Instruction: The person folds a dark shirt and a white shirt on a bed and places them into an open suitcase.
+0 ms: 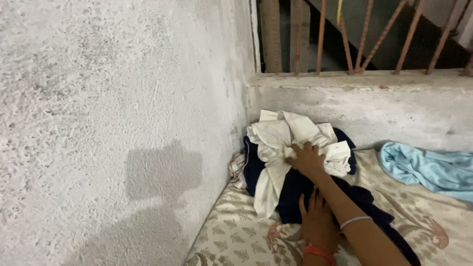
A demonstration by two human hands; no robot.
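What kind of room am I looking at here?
Likely a plain home sleeping corner: a patterned mattress set against a rough plastered wall, under a barred window. Clothes are heaped in the corner, with a light blue cloth nearby.

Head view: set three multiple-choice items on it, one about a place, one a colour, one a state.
1. Where does the clothes pile lie?
A. in the wall corner
B. on the sill
C. on the floor

2. What colour is the cloth at the right?
A. red
B. light blue
C. black

3. What is the right hand doing?
A. hanging free
B. holding the bars
C. pressing on the white garment

Answers: 1 A, the pile sits where two walls meet; 2 B, it is pale blue; 3 C, its fingers rest on the white fabric.
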